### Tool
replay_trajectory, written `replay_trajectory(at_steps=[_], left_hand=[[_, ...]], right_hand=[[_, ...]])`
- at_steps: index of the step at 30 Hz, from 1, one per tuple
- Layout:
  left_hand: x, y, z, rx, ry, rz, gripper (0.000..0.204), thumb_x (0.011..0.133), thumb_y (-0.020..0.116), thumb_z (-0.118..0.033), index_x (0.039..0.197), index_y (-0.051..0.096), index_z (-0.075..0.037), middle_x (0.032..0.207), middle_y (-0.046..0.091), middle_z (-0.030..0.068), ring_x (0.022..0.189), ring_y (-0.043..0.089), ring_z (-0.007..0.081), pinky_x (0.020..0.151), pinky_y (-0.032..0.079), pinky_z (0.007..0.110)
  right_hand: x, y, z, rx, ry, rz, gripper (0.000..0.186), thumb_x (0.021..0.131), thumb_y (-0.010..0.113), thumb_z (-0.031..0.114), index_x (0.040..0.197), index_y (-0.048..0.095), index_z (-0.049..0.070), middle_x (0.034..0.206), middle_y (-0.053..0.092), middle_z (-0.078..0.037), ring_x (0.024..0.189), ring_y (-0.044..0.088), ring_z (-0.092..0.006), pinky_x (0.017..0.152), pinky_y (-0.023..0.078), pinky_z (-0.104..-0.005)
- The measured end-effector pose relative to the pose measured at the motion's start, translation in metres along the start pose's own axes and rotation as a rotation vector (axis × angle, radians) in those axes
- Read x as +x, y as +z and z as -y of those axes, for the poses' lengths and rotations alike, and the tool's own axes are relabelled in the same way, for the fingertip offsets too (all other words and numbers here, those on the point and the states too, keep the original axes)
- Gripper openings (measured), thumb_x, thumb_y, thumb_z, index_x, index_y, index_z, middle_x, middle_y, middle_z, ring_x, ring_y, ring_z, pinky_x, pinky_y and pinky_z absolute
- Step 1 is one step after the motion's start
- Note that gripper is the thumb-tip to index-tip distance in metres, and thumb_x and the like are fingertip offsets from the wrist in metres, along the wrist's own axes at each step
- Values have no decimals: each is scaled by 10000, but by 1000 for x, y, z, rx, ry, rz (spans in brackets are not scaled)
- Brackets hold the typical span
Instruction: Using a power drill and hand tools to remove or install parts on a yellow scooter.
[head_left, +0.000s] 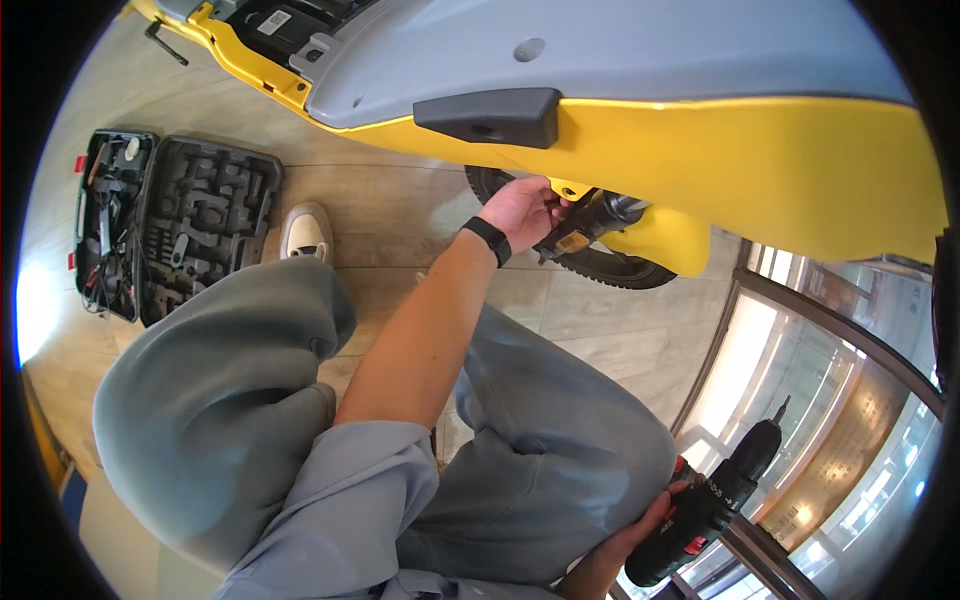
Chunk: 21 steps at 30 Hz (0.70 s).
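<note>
My left hand, with a black band on its wrist, reaches under the side of a yellow and grey vehicle body. Its fingers are curled together beside a small yellow bracket with a hole; whatever they pinch is too small to make out. Just right of them is a dark cylindrical part above a black-tyred wheel. At the lower right, my right hand is closed around a black cordless drill. A bit sticks out of its chuck, angled up and right.
On the wooden floor at left lies an open black tool case with moulded slots and some tools. My shoe stands beside it. A black handle-shaped part juts from the vehicle's side. Dark-framed glass stands at right, close to the drill.
</note>
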<state>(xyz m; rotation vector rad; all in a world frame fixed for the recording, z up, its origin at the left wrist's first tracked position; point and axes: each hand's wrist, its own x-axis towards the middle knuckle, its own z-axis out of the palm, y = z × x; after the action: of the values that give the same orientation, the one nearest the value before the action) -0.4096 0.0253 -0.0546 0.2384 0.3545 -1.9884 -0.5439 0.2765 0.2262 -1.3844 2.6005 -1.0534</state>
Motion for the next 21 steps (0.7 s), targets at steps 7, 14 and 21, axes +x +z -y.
replay_trajectory(at_steps=[7,14,21], left_hand=[[9,-10,-15,27,-113,108,113,880,596,-59,991,585,-44,898,610,37,730,549,107,646,469,232],[27,-22,-17,-3,-231,181,41,897,564,-30,931,564,-54,800,619,43,681,592,131,632,515,238],[8,-17,-20,-6,-196,211,163,888,606,-88,997,580,29,893,613,79,791,586,135,723,517,242]], right_hand=[[50,-49,-21,-338,-395,417,316,870,595,156,1136,586,-14,1050,641,-113,972,599,-222,887,464,-387],[52,63,104,-642,-866,756,363,669,629,75,1025,637,1,750,586,-122,649,594,-271,585,456,-356],[46,110,102,-705,-741,721,450,693,692,162,1094,579,-7,845,605,-159,741,615,-332,657,484,-378]])
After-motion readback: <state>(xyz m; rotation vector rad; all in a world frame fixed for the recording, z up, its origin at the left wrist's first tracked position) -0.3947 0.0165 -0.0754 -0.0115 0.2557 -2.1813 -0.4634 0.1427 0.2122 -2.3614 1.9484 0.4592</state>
